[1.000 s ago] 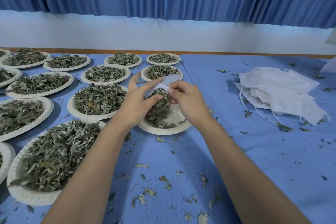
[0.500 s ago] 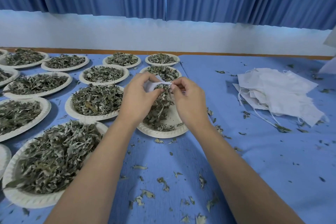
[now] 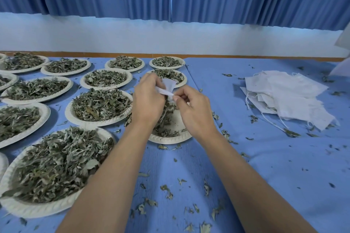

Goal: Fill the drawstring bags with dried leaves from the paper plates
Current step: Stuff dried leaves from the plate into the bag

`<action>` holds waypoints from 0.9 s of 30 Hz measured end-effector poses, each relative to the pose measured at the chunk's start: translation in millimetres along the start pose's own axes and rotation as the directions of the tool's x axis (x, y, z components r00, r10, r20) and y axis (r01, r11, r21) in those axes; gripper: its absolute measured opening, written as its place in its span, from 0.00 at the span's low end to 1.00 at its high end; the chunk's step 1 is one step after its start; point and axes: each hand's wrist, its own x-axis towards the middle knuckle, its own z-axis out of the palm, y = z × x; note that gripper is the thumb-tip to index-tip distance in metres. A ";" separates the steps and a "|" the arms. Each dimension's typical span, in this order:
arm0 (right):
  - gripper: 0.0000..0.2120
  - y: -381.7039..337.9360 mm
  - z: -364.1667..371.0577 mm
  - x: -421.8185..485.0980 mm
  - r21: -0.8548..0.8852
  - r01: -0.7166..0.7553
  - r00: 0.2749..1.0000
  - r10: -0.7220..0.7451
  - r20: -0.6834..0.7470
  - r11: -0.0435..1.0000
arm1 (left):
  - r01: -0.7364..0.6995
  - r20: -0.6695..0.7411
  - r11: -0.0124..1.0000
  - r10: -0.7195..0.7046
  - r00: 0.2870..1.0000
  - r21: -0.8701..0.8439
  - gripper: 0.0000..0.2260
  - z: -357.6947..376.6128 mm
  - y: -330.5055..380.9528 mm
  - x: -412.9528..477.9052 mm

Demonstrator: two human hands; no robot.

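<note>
A: How far along?

B: The left grip (image 3: 149,100) is curled round a drawstring bag (image 3: 167,86). The right grip (image 3: 193,111) pinches the bag's mouth above a nearly emptied paper plate (image 3: 170,139). One bag looks about filled.

A: What's left?

B: Most of it. Full plates (image 3: 94,124) crowd the left, and empty bags (image 3: 295,96) lie heaped on the right. Open bench (image 3: 265,176) lies nearest us, between them.

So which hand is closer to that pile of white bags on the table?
The right. The right hand is to the left of the pile of white bags, apart from it; the left hand lies farther left, beyond the right hand.
</note>
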 end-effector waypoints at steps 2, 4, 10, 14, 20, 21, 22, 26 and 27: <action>0.04 -0.1 -0.8 0.3 -0.002 0.006 1.000 -0.006 -0.003 1.000 | 0.021 -0.001 1.000 -0.021 1.000 0.013 0.15 0.7 0.4 0.5; 0.04 -0.9 0.7 0.6 -0.026 0.016 1.000 -0.017 -0.026 1.000 | 0.063 -0.001 0.998 -0.063 0.998 0.015 0.12 0.1 0.9 1.8; 0.06 -2.0 4.2 8.3 0.098 -0.177 0.984 0.179 -0.018 0.979 | 0.156 0.156 0.980 -0.136 0.978 -0.123 0.09 -14.5 3.6 1.3; 0.10 -4.1 5.3 12.3 0.321 -0.282 0.954 0.301 -0.009 0.904 | 0.347 0.428 0.890 -0.202 0.881 -0.294 0.12 -32.9 3.7 3.1; 0.11 -6.6 9.9 13.4 0.277 -0.245 0.966 0.259 -0.013 0.929 | 0.058 0.407 0.998 -0.048 0.912 -0.014 0.21 -36.9 -1.6 0.0; 0.12 -6.4 10.6 12.8 0.262 -0.233 0.969 0.245 -0.015 0.937 | 0.028 0.381 0.999 -0.018 0.924 -0.022 0.21 -36.4 -2.3 -0.4; 0.12 -6.3 10.6 12.2 0.254 -0.224 0.972 0.236 -0.018 0.941 | 0.007 0.361 0.999 0.006 0.933 -0.035 0.20 -36.2 -3.2 -0.6; 0.09 -3.6 8.7 9.7 0.215 -0.230 0.972 0.235 0.001 0.949 | 0.020 0.318 0.996 0.011 0.948 -0.093 0.11 -37.5 -11.1 1.1; 0.08 -3.0 9.1 9.0 0.189 -0.230 0.973 0.231 0.017 0.955 | 0.018 0.311 0.995 0.013 0.950 -0.096 0.09 -37.0 -12.8 1.5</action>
